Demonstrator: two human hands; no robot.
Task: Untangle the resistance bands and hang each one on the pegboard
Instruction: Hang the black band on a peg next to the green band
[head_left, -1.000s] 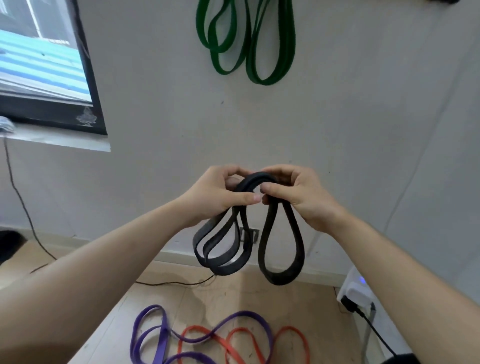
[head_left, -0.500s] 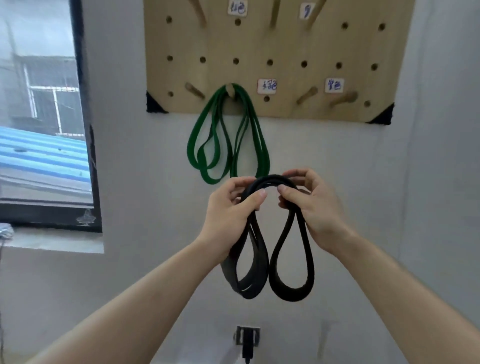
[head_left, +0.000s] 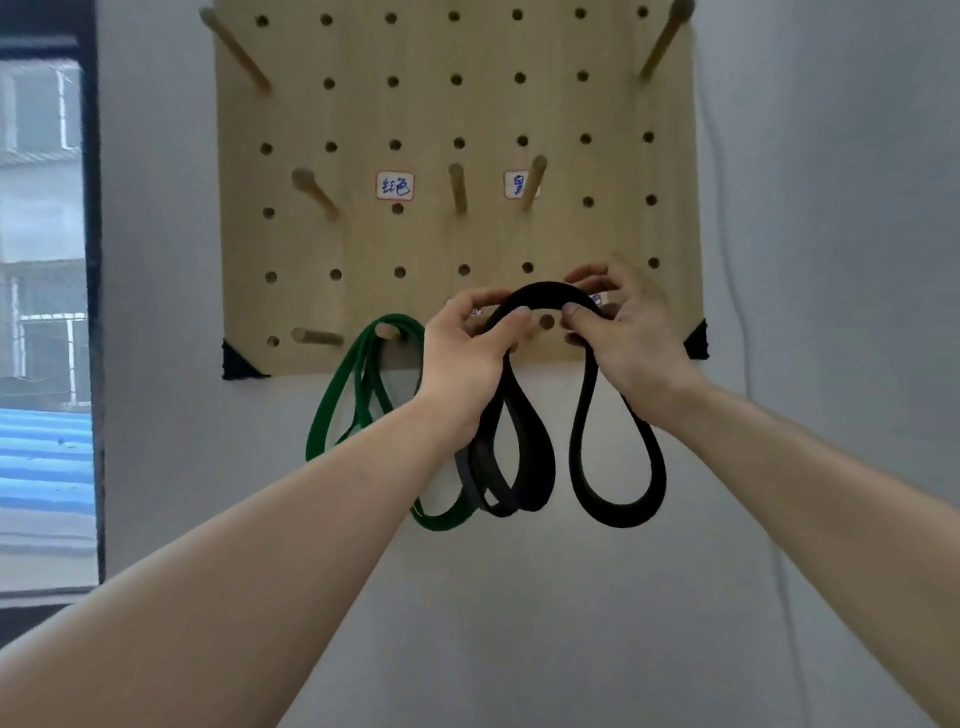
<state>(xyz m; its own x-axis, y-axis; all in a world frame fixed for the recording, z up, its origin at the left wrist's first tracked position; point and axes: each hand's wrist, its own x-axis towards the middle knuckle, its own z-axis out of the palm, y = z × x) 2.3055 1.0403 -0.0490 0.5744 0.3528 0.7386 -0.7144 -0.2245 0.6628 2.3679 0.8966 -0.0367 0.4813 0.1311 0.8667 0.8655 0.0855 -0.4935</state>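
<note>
The pale wooden pegboard (head_left: 332, 104) fills the wall ahead. I hold the folded black rubber resistance band (head_left: 545, 292) arched across its bottom edge, with the loops hanging free against the wall below. The green rubber band (head_left: 334, 397) hangs just beside my left hand (head_left: 462, 358), which curls round the black band. My right hand (head_left: 634, 348) pinches it.

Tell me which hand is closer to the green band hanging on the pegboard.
Left. The left hand grips the black band just right of the green band; the right hand grips it farther right.

soft daylight from the window (head_left: 44, 312) at left; slightly blurred, edges bowed.
</note>
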